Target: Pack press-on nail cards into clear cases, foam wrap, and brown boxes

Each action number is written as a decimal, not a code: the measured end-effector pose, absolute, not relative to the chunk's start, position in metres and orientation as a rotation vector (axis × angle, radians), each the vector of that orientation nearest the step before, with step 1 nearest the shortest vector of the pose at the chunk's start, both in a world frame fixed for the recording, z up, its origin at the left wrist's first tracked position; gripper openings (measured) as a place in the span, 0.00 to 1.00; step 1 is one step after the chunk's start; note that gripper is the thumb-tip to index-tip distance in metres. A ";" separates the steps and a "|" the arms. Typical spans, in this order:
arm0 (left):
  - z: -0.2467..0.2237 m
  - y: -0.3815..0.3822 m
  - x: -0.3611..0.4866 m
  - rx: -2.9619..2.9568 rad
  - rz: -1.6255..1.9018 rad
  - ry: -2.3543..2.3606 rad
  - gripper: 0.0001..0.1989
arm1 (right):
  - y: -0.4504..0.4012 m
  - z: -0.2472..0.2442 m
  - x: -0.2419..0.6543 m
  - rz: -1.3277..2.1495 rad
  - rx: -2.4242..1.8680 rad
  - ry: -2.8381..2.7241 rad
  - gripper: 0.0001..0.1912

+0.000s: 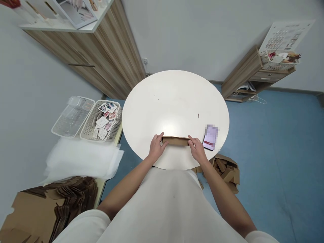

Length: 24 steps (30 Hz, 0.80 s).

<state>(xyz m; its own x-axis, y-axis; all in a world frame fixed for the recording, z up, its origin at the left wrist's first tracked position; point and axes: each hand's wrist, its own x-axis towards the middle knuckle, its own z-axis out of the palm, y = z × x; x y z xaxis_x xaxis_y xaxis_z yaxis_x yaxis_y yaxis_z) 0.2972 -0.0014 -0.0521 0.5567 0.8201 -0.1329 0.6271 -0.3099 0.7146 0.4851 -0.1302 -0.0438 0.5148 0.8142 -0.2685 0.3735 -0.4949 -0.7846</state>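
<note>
A narrow brown cardboard box (175,141) is held level over the near part of the round white table (174,101). My left hand (157,147) grips its left end, thumb on the near side and fingers at the far edge. At the right end, my right hand (196,148) holds it in the same way. Just right of my right hand lies a phone (210,137) with a lit, partly blurred screen.
Left of the table are a basket of cards (101,121), a clear plastic bin (73,116), white foam sheets (83,157) and stacked flat cardboard (32,212). Below right, a carton of cardboard pieces (227,172) stands on the floor. Cabinets flank the back wall.
</note>
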 end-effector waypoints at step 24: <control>-0.060 0.000 0.282 1.605 0.267 1.195 0.24 | -0.138 -0.063 0.476 1.095 -1.809 -0.606 0.27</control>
<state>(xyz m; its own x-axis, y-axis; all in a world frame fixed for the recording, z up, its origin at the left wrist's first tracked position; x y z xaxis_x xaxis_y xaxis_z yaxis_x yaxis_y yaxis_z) 0.2822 -0.0005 -0.0597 0.4728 0.7936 -0.3830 0.5556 0.0689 0.8286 0.4763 -0.1382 -0.0626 0.4859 0.7626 -0.4270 -0.0426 -0.4673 -0.8830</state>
